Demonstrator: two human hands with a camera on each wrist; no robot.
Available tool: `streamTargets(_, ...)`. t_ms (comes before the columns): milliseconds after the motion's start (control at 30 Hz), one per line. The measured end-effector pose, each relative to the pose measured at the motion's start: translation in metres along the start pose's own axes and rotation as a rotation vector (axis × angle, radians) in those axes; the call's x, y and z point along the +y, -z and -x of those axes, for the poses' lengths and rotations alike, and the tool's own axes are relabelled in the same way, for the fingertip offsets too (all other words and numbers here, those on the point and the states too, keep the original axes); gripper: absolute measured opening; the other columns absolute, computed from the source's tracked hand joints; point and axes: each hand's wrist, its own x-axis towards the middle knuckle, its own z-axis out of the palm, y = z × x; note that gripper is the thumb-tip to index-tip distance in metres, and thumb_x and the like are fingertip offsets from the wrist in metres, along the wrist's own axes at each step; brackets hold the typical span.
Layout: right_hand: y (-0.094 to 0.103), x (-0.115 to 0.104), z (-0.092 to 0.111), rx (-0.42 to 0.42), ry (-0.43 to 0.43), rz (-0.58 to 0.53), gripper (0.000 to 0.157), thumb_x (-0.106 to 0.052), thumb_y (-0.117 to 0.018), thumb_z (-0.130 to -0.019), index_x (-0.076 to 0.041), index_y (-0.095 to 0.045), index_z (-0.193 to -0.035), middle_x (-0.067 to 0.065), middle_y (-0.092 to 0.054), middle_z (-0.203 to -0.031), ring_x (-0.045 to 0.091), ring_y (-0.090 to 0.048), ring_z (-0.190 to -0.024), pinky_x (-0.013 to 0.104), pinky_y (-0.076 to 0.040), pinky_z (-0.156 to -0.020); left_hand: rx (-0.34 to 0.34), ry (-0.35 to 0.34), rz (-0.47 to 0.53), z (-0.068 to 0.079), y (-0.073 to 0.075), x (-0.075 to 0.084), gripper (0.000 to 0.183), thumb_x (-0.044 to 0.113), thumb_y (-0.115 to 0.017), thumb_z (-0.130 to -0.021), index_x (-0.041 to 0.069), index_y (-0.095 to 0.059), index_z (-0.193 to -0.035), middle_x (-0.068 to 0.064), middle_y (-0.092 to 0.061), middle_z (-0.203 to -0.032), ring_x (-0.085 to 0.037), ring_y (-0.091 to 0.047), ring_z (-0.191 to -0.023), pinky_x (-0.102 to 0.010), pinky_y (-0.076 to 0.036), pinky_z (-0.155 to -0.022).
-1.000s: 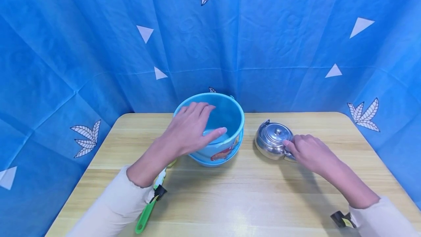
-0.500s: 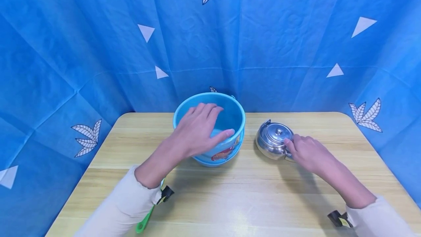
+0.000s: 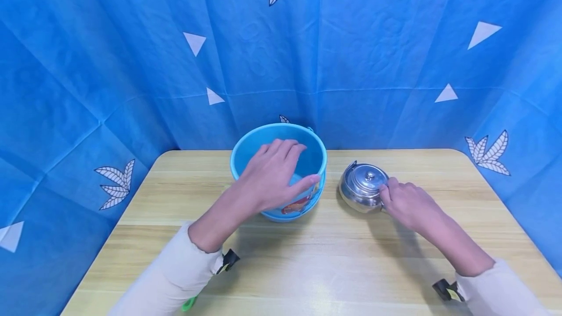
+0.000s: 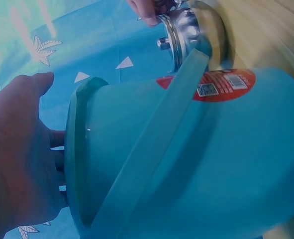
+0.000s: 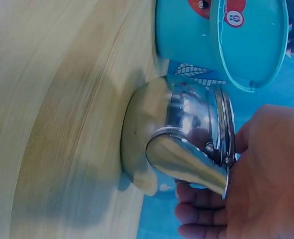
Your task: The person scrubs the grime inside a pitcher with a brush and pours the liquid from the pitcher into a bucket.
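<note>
Left hand [image 3: 274,177] sits on the near rim of the blue bucket [image 3: 307,152], fingers over the edge into the mouth, thumb on the outer wall. The left wrist view shows the fingers curled behind the rim, so it grips the rim. The bucket stands upright on the wooden worktop [image 3: 307,257], near the back middle. Its bail handle [image 4: 151,149] hangs down across the side, over a red label.

Right hand [image 3: 406,204] is at the near-right side of the steel kettle [image 3: 362,187], fingers curled round the kettle's handle [image 5: 186,162], as the right wrist view shows. The kettle rests on the worktop just right of the bucket, apart from it by a narrow gap, lid [image 3: 368,177] on, knob up.

Handling, as I judge it. Bucket: thin plastic, light, somewhat flexible at the wall; whether it holds anything I cannot tell. Rim or bail are the sound holds. Kettle: rigid polished metal, smooth and likely slippery on the body, weight depending on contents, which are unseen; the lid may sit loose. The side handle is the place to hold it.

Count: one bucket, one kettle, one lid, two hands. One green-handled tool [image 3: 190,303], mostly hidden under the left sleeve [image 3: 171,272]; its kind is unclear. Blue patterned cloth [image 3: 131,62] behind and beside the worktop.
</note>
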Motion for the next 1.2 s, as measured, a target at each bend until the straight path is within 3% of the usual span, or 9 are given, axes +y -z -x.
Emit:
streamTargets(233, -0.002, 0.001, -0.001, -0.014, -0.004, 0.0, 0.039, -0.031, -0.029, -0.111, -0.004, -0.051, -0.092, 0.005, -0.05, -0.068, 0.022, -0.05, -0.064, 0.037, -0.044, -0.058, -0.002, -0.006, 0.007, -0.003, 0.0, 0.007, 0.076, 0.072, -0.04, -0.098, 0.018, -0.048, -0.151, -0.003, -0.054, -0.152, -0.025, -0.049, -0.138, -0.048, -0.05, -0.109)
streamTargets(533, -0.002, 0.002, -0.001, -0.013, -0.014, 0.001, 0.038, -0.031, -0.027, -0.111, -0.006, -0.048, -0.09, 0.006, -0.049, -0.068, 0.022, -0.048, -0.064, 0.035, -0.041, -0.059, -0.023, -0.025, 0.022, -0.009, -0.003, 0.018, 0.076, 0.072, -0.036, -0.1, 0.018, -0.047, -0.152, -0.004, -0.053, -0.153, -0.025, -0.048, -0.141, -0.048, -0.048, -0.111)
streamTargets(800, 0.0, 0.002, -0.003, -0.007, -0.012, 0.025, 0.036, -0.029, -0.028, -0.109, -0.007, -0.047, -0.088, 0.006, -0.049, -0.069, 0.023, -0.047, -0.064, 0.036, -0.04, -0.059, -0.013, -0.038, -0.006, -0.013, -0.006, 0.026, 0.073, 0.069, -0.04, -0.101, 0.018, -0.048, -0.151, -0.002, -0.054, -0.152, -0.023, -0.048, -0.14, -0.045, -0.047, -0.113)
streamTargets(1200, 0.001, 0.003, -0.005, -0.011, 0.003, 0.044, 0.032, -0.027, -0.029, -0.107, -0.007, -0.047, -0.089, 0.006, -0.049, -0.069, 0.023, -0.046, -0.066, 0.035, -0.039, -0.06, 0.039, -0.119, -0.046, -0.019, -0.012, 0.036, 0.066, 0.062, -0.043, -0.104, 0.011, -0.054, -0.144, -0.003, -0.058, -0.142, -0.021, -0.051, -0.133, -0.038, -0.046, -0.114)
